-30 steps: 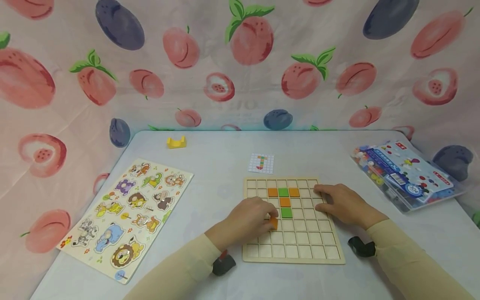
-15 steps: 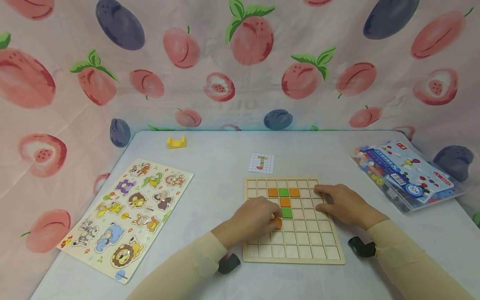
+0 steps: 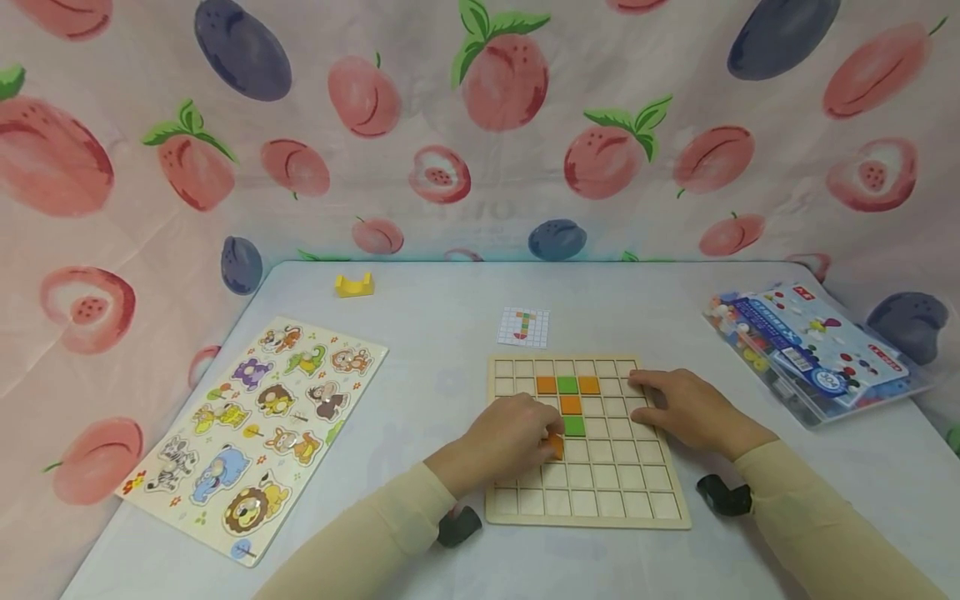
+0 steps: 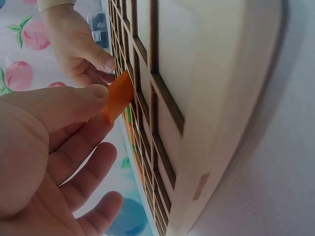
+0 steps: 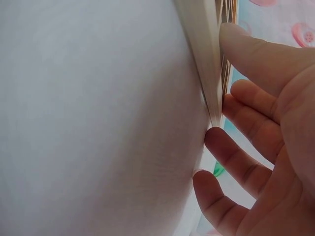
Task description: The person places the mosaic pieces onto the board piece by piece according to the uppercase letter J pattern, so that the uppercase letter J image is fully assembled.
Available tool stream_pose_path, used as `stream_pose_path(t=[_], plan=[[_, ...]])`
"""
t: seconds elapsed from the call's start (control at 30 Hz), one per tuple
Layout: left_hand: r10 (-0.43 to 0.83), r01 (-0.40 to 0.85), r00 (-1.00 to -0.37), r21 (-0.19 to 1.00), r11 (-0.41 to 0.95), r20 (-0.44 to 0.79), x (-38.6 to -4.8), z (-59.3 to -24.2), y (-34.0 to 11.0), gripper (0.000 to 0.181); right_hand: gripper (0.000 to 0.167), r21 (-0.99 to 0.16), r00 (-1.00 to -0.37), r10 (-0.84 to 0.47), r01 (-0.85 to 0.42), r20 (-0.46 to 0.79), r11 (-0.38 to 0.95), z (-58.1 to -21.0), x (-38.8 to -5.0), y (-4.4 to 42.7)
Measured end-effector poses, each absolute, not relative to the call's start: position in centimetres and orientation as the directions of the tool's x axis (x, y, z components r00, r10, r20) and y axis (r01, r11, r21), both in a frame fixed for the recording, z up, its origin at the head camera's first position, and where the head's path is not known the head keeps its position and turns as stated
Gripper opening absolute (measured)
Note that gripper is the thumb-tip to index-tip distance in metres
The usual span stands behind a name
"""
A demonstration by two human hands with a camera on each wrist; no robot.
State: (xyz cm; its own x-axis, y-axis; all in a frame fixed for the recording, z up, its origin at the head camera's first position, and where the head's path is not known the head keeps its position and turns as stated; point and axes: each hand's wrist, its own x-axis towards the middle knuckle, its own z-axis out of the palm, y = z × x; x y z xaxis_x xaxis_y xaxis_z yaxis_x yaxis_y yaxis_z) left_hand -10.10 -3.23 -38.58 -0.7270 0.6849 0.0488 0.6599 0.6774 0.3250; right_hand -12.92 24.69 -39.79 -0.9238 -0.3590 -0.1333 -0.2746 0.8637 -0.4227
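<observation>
My left hand (image 3: 510,437) pinches an orange square tile (image 4: 119,97) between thumb and forefinger. In the left wrist view the tile is tilted, one edge at the board's grid. On the wooden grid board (image 3: 588,515), an orange, a green and an orange tile form a row near the top. Under the middle one sit another orange tile (image 3: 571,405) and a green tile (image 3: 573,426). The held tile is just below and left of that lower green tile. My right hand (image 3: 693,408) rests at the board's right edge, its thumb (image 5: 246,46) and forefinger on the board, other fingers loosely bent beside it.
Behind the board lies a small pattern card (image 3: 522,327) with a coloured figure on a grid. An animal puzzle board (image 3: 258,421) is at left, and a yellow notched block (image 3: 354,285) lies behind it. A clear plastic box (image 3: 817,346) with small coloured pieces stands at right.
My left hand has shifted slightly to the right with the orange tile, then held nearly still. The right hand stays where it was.
</observation>
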Motion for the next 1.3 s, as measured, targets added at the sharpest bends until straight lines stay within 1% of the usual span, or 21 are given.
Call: stream_pose_path(t=[0.57,0.93,1.3], plan=[[0.679,0.649,-0.733,0.340,0.680,0.042,-10.0,-38.4,-2.9,0.012,0.060,-0.422,-0.927,-0.347,-0.259,-0.143,0.869,-39.9,-12.9,24.7],[0.689,0.656,-0.725,0.321,0.683,0.018,-10.0,-38.7,-2.4,0.015,0.062,-0.416,-0.930,-0.335,-0.247,-0.153,0.875,-39.9,-12.9,24.6],[0.685,0.646,-0.729,0.337,0.685,0.005,-10.2,-38.9,-2.1,0.014,0.062,-0.412,-0.929,-0.340,-0.255,-0.146,0.875,-40.1,-13.0,24.6]])
